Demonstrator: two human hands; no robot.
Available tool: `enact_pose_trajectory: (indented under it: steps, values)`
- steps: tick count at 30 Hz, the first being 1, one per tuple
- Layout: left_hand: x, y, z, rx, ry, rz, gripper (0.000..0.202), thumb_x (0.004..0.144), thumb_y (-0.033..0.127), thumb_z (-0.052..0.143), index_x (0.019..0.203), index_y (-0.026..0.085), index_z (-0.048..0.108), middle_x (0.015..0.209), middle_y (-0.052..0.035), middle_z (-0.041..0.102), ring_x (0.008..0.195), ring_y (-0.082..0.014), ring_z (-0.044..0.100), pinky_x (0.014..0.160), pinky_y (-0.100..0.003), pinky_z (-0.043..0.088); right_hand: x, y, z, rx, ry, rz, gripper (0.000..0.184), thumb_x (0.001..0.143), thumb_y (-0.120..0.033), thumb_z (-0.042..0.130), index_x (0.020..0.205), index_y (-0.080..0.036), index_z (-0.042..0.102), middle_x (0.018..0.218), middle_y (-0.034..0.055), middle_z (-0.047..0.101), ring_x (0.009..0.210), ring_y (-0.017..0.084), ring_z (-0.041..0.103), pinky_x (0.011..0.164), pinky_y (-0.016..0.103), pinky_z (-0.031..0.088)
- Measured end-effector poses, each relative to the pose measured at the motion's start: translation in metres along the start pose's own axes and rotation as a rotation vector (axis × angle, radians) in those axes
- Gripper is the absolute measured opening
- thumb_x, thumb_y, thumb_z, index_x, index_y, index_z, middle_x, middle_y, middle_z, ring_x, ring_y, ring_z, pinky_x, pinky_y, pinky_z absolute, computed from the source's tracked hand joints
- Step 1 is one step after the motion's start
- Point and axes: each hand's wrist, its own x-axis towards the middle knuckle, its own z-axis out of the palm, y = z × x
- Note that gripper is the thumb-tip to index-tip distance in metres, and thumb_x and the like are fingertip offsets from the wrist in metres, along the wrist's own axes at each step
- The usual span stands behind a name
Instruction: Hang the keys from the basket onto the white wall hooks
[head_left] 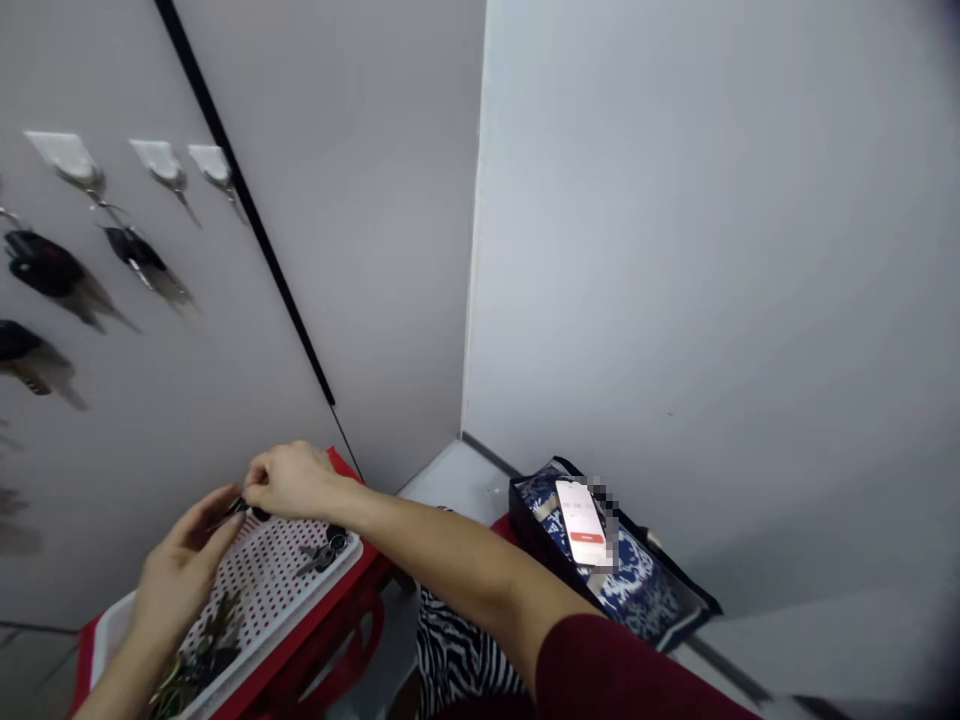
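Observation:
Both hands meet above a white perforated tray, pinching a small dark key (237, 507) that is mostly hidden by the fingers. My left hand (180, 570) grips it between thumb and fingertips from the left. From the right, my right hand (292, 480) is closed on it with curled fingers; a black part shows just below them. In the white tray (281, 640), a ring of keys (326, 550) lies near the right end. A pile of keys (210, 640) fills the near left part, partly covered by my left forearm.
White adhesive hooks (159, 160) line the grey panel at left, with black-headed keys (135, 248) hanging from some. Under the tray is a red bag (352, 645). A lit phone (581, 525) rests on a blue patterned bag (652, 590) by the right wall.

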Motion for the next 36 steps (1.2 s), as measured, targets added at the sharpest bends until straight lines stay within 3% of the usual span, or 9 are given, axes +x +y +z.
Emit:
enact_pose_trajectory:
  steps: [4, 8, 11, 15, 22, 26, 30, 36]
  values:
    - [0.001, 0.034, 0.001, -0.015, 0.049, -0.118, 0.010, 0.051, 0.030, 0.051, 0.060, 0.027, 0.054, 0.059, 0.0119, 0.059, 0.075, -0.0119, 0.052, 0.077, -0.026, 0.037, 0.011, -0.007, -0.021, -0.018, 0.015, -0.019, 0.020, 0.063, -0.030, 0.041, 0.075, -0.022, 0.055, 0.072, -0.0014, 0.059, 0.065, 0.012, 0.050, 0.052, 0.021, 0.035]
    - [0.019, 0.069, 0.004, -0.161, 0.138, -0.049, 0.010, 0.053, 0.027, 0.052, 0.062, 0.023, 0.053, 0.045, 0.0112, 0.051, 0.056, -0.0074, 0.051, 0.068, -0.024, 0.040, 0.034, -0.011, -0.057, 0.005, 0.147, -0.108, 0.016, 0.064, -0.028, 0.043, 0.071, -0.020, 0.055, 0.070, -0.0021, 0.058, 0.065, 0.010, 0.049, 0.055, 0.019, 0.035]
    - [0.039, 0.097, 0.001, -0.342, 0.159, 0.022, 0.016, 0.052, 0.024, 0.054, 0.067, 0.019, 0.051, 0.049, 0.0100, 0.051, 0.049, -0.0042, 0.048, 0.060, -0.021, 0.039, 0.054, -0.015, -0.085, 0.110, 0.259, -0.191, 0.015, 0.064, -0.025, 0.044, 0.068, -0.017, 0.056, 0.067, -0.0018, 0.058, 0.063, 0.007, 0.049, 0.056, 0.017, 0.035]
    - [0.067, 0.132, -0.009, -0.455, 0.075, 0.151, 0.022, 0.054, 0.024, 0.053, 0.073, 0.014, 0.049, 0.056, 0.0048, 0.054, 0.050, -0.0052, 0.050, 0.053, -0.019, 0.037, 0.086, -0.028, -0.120, 0.293, 0.355, -0.146, 0.015, 0.062, -0.021, 0.046, 0.067, -0.012, 0.057, 0.062, 0.0002, 0.058, 0.057, 0.006, 0.049, 0.054, 0.016, 0.036]
    - [0.112, 0.179, -0.018, -0.511, 0.183, 0.193, 0.016, 0.058, 0.017, 0.048, 0.074, 0.012, 0.048, 0.060, 0.0008, 0.054, 0.050, -0.0063, 0.052, 0.048, -0.017, 0.037, 0.135, -0.045, -0.165, 0.334, 0.535, -0.052, 0.017, 0.060, -0.024, 0.047, 0.066, -0.013, 0.058, 0.061, 0.0007, 0.058, 0.058, 0.008, 0.052, 0.056, 0.019, 0.039]
    - [0.134, 0.193, -0.015, -0.428, 0.200, 0.208, 0.021, 0.058, 0.010, 0.044, 0.078, 0.013, 0.049, 0.069, -0.0033, 0.057, 0.057, -0.0086, 0.054, 0.052, -0.020, 0.039, 0.153, -0.049, -0.178, 0.256, 0.608, 0.029, 0.017, 0.059, -0.026, 0.047, 0.066, -0.015, 0.059, 0.063, 0.0009, 0.059, 0.060, 0.009, 0.053, 0.057, 0.019, 0.039]
    - [0.151, 0.193, -0.011, -0.248, 0.249, 0.241, 0.026, 0.056, 0.007, 0.046, 0.081, 0.013, 0.052, 0.084, -0.0069, 0.057, 0.073, -0.0124, 0.053, 0.064, -0.023, 0.040, 0.165, -0.054, -0.179, 0.128, 0.643, 0.090, 0.017, 0.060, -0.024, 0.046, 0.065, -0.016, 0.060, 0.066, 0.0033, 0.061, 0.063, 0.011, 0.054, 0.056, 0.019, 0.038]
    - [0.143, 0.189, -0.009, -0.147, 0.191, 0.249, 0.034, 0.056, 0.007, 0.046, 0.090, 0.011, 0.050, 0.093, -0.0108, 0.054, 0.086, -0.0164, 0.049, 0.074, -0.026, 0.035, 0.167, -0.051, -0.171, -0.050, 0.606, 0.140, 0.020, 0.065, -0.020, 0.042, 0.069, -0.015, 0.061, 0.071, 0.0069, 0.061, 0.069, 0.014, 0.054, 0.060, 0.021, 0.038]
